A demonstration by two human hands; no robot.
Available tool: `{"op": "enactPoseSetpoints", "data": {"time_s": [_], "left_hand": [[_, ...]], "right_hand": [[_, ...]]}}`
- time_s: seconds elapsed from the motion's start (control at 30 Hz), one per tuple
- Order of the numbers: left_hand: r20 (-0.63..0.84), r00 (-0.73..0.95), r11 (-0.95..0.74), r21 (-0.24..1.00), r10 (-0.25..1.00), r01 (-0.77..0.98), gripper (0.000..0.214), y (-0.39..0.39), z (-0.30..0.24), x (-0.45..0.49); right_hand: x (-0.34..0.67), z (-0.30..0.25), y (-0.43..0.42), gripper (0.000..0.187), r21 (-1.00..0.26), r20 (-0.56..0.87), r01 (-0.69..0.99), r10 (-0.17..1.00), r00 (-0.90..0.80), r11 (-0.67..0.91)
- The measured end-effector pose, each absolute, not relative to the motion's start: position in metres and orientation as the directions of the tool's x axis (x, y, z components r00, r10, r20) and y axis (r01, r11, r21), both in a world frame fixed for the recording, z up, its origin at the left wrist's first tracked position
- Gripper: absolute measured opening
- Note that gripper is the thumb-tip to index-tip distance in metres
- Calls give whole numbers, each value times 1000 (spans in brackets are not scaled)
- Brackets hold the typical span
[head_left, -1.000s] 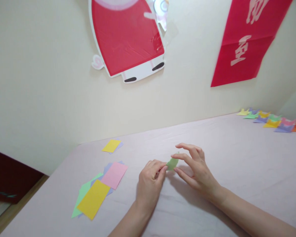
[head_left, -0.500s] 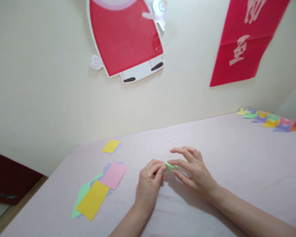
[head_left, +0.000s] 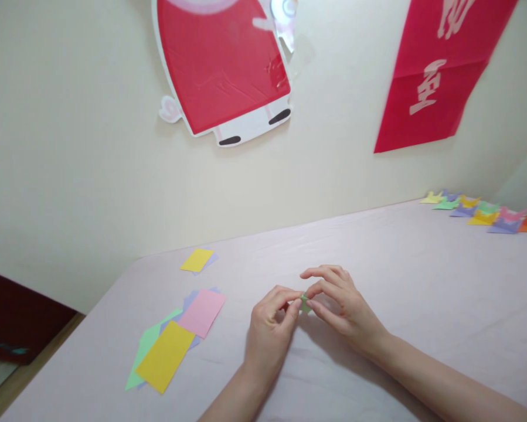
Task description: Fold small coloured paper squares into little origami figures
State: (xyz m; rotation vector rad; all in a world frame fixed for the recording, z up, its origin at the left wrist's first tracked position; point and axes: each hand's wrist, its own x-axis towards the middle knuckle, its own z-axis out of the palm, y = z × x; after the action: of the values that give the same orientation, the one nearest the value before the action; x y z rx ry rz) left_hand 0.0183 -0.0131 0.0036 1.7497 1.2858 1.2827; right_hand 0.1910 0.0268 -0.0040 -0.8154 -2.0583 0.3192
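left hand (head_left: 269,325) and right hand (head_left: 340,302) pinch a small folded green paper (head_left: 305,303) between fingertips, just above the table (head_left: 421,281). flat sheets (head_left: 175,337) lie unfolded at left; folded pieces (head_left: 483,211) sit far right, so i judge the work partly done.

Loose coloured paper sheets (head_left: 170,340), folded paper row (head_left: 483,211), red banner (head_left: 434,76)

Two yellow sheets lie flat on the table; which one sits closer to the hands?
The larger yellow sheet, topping the fanned pile at front left. The other, the small yellow sheet, lies farther back toward the wall.
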Motion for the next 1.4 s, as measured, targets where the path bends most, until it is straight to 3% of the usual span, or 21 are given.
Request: {"op": "enactPoseSetpoints", "data": {"time_s": [0.2,0.43,0.53,0.7,0.83,1.1,1.4], "left_hand": [[301,3,-265,834,954,484,13,-15,1,18],[265,-20,-212,813,964,542,16,-15,-2,15],[246,-52,-186,841,968,507,19,-15,-1,19],[101,-18,-90,939,995,332,17,-13,-3,28],[74,-10,-68,959,997,274,17,-11,-8,29],[110,9,-104,908,994,406,19,-12,-4,31],[143,-13,-122,890,990,438,21,-13,-5,30]], "right_hand": [[187,-5,24,7,-709,493,303,755,-433,637],[182,-6,22,21,-950,183,156,887,-423,270],[181,-5,23,30,-975,110,132,904,-414,180],[183,-5,27,32,-991,100,51,930,-353,126],[184,-5,28,35,-996,90,-30,926,-367,85],[183,-6,28,31,-989,133,5,908,-396,147],[184,-2,30,31,-996,87,-18,924,-372,86]]}}
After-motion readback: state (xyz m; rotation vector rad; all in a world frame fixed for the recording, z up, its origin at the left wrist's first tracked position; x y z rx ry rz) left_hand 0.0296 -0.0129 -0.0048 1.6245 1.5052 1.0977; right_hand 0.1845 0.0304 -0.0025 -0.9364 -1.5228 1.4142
